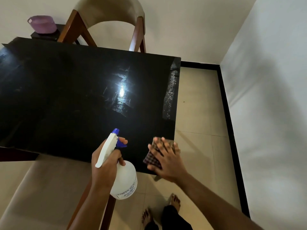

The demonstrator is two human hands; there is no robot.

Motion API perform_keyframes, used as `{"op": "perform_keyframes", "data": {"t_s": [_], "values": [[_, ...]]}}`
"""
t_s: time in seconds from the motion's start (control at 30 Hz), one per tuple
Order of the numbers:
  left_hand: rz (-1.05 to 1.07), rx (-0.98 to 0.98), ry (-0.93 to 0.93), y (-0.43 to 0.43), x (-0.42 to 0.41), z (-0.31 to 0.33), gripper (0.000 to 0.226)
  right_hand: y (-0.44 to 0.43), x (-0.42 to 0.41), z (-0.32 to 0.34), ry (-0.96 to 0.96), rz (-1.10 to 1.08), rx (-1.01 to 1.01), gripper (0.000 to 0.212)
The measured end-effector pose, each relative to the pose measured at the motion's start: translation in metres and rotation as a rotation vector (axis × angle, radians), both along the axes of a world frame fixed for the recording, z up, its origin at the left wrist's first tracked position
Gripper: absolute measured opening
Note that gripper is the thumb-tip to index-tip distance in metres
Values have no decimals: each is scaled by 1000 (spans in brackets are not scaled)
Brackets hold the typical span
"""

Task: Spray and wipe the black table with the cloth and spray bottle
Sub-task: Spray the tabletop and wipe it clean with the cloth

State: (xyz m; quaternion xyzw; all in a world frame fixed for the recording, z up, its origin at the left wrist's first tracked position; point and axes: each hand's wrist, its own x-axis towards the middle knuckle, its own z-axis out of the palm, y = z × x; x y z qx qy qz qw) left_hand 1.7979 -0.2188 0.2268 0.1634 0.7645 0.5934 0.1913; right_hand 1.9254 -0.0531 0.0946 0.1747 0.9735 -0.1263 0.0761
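The black table [66,90] fills the view, glossy, with a bright glare near its middle and wet, streaky patches there and along its right edge. Beyond the far edge stands a wooden chair [108,14] with a beige curved back. A beige cushioned seat [41,188] sits below the near edge on the left.

Now the spray bottle [126,180]: white, with a blue nozzle and trigger. It is up in the air at the table's near edge, its body hanging out past that edge and its nozzle aimed across the tabletop. The left hand [108,170] is wrapped round the neck, with 1 finger on the blue trigger.

The right hand [167,161] lies flat, fingers spread and straight, pressing down on the cloth [151,161]. The cloth is dark and checked, lying on the table's near right corner and reaching both edges there. The 2 hands are apart, the bottle left of the cloth.

Past the far left corner, a purple basket [42,24] rests on a small dark stand.
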Motion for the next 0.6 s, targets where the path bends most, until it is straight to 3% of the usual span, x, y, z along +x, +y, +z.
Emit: {"op": "perform_keyframes", "data": {"t_s": [0.2,0.33,0.47,0.6], "values": [[-41,56,33,21,-10,12,29,-18,17,-5,8,24,16,72],[-51,59,43,37,-18,9,29,23,-13,1,-7,-29,-58,70],[-2,63,40,59,-24,4,28,94,-71,4,-7,-139,-2,76],[63,56,12,86,-29,-1,32,147,-111,5,-80,-168,30,69]]}}
